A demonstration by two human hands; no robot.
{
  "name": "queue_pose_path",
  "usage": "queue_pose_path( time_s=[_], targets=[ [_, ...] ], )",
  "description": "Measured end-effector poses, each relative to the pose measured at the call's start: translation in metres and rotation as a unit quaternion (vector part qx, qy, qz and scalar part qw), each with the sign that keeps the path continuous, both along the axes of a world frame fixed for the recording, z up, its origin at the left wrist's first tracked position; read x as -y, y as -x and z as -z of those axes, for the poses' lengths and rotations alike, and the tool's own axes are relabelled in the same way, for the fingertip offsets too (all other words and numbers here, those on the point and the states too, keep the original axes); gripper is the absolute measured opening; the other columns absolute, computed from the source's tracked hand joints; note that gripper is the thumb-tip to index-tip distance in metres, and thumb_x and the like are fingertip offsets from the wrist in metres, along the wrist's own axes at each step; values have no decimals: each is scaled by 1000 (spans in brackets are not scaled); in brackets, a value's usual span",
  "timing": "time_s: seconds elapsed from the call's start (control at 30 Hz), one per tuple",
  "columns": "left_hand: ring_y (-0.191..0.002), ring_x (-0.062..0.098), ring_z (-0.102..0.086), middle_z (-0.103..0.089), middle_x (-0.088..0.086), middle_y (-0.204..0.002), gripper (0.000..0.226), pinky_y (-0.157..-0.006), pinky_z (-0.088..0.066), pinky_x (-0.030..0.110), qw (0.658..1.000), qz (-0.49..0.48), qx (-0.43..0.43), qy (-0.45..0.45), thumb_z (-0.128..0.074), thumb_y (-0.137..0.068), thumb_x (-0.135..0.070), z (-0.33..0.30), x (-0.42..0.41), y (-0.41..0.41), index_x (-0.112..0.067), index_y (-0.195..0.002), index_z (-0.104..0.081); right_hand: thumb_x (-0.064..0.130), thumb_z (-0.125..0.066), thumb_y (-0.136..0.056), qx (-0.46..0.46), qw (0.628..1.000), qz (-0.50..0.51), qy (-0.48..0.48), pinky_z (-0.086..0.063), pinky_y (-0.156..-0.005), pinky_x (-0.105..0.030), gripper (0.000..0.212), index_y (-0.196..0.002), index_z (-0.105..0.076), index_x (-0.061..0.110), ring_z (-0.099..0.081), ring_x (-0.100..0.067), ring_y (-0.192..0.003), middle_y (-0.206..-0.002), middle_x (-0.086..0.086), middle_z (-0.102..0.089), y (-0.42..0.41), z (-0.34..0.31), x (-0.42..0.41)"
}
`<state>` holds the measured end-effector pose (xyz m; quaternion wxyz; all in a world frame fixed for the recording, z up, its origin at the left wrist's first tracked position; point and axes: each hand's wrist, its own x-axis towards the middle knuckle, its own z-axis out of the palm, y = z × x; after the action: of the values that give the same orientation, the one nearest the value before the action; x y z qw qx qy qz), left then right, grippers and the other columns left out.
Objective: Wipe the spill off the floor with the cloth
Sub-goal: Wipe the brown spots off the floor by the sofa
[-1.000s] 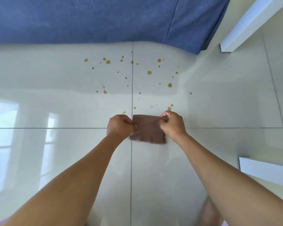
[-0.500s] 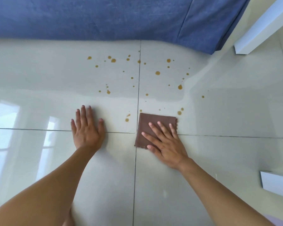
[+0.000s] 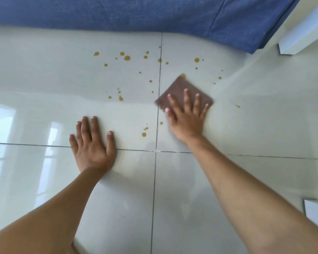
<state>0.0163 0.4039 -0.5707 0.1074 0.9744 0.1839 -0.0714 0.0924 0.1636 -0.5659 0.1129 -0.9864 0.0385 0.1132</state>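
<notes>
The right hand point(image 3: 186, 119) is pressed flat on the brown cloth point(image 3: 180, 89), a little right of the centre of the frame. Its fingers point(image 3: 186, 97) are spread wide and stretched out over the near half of the cloth; nothing is gripped, the cloth is only held down under the palm and fingers. The cloth is lying on the floor point(image 3: 255, 125) turned like a diamond, with one corner pointing to the upper part of the frame. This far corner is touching one larger drop of the spill point(image 3: 127, 58). The edges of the cloth and of the right hand are slightly blurred.

The left hand point(image 3: 92, 145) is laid flat on the bare floor in the lower left of the centre, with the fingers open and close together and the thumb held apart. Nothing is held by it. It is well apart from the cloth.

The spill is seen as many small amber drops scattered over the pale glossy tiles, mostly in the upper middle of the frame, on both sides of the vertical tile joint. A few drops are also found between the two hands, near the joint. A blue fabric point(image 3: 136, 13) is seen across the top of the frame.
</notes>
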Motion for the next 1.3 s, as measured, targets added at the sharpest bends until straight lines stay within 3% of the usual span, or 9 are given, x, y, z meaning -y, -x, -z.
queue_pose_path(
  time_s=[0.2,0.33,0.47,0.63,0.77,0.93,1.07,1.2,1.3],
  targets=[
    [-150,21,-2,-8,5,-163,68,-121,-1,46,1000,2,1,9,-19,-91,-52,-2,-2,0,-22,-153,-11,58,-28,-93,15,973,-228,3,-12,-114,-58,47,-139,-35,50,-20,-31,-146,-156,3,-30,105,-1,12],
    [-150,21,-2,-8,5,-163,68,-121,-1,45,1000,0,2,6,-20,-92,-51,-1,-1,0,-22,-153,-11,65,-18,-89,-19,992,-110,53,-1,-117,-56,56,-143,-21,51,-8,-27,-148,-161,5,-16,83,-5,83],
    [-150,21,-1,-8,4,-163,67,-121,-1,45,1000,-5,-3,3,-21,-93,-51,-1,0,0,-22,-153,-11,57,-20,-94,-50,998,37,25,11,-115,-60,53,-146,-10,51,13,-30,-148,-162,4,8,2,-6,46],
    [-150,22,-2,-8,5,-163,68,-121,-1,46,1000,-6,-7,5,-20,-92,-51,-2,-1,-2,-23,-153,-11,55,-26,-95,-10,994,-110,-7,16,-112,-58,51,-145,-20,49,6,-34,-148,-163,1,-2,11,-3,-49],
    [-150,21,-2,-8,4,-163,68,-121,-1,46,1000,-3,-6,12,-20,-91,-51,-2,-1,-1,-25,-153,-11,57,-30,-92,6,969,-248,-5,-8,-115,-57,48,-139,-36,48,-21,-31,-146,-157,2,-29,80,-3,-21],
    [-150,18,-1,-4,0,-163,66,-122,1,42,1000,21,-5,22,-19,-92,-54,-4,-18,-21,-30,-153,-11,62,-20,-89,-29,992,-116,40,-2,-118,-55,56,-144,-22,50,-7,-27,-149,-162,6,-12,54,-6,61],
    [-151,19,2,-1,5,-163,67,-122,2,42,999,-13,18,28,-18,-95,-50,-1,-21,-56,-20,-154,-7,56,-19,-94,-55,998,28,25,10,-116,-58,53,-146,-6,52,14,-27,-148,-162,5,10,-36,-7,33],
    [-151,20,2,-1,6,-163,65,-122,3,42,999,-30,24,20,-20,-96,-45,3,-21,-70,-17,-154,-7,55,-17,-95,-45,999,-9,1,15,-114,-58,52,-146,-7,51,16,-29,-147,-162,4,11,-94,-3,-45],
    [-151,20,0,-3,6,-163,64,-121,2,42,999,-28,30,23,-21,-96,-42,4,-22,-69,-17,-154,-8,54,-20,-95,-11,990,-136,-20,12,-116,-56,50,-145,-16,51,9,-27,-149,-163,6,2,-69,-1,-94]
  ],
)
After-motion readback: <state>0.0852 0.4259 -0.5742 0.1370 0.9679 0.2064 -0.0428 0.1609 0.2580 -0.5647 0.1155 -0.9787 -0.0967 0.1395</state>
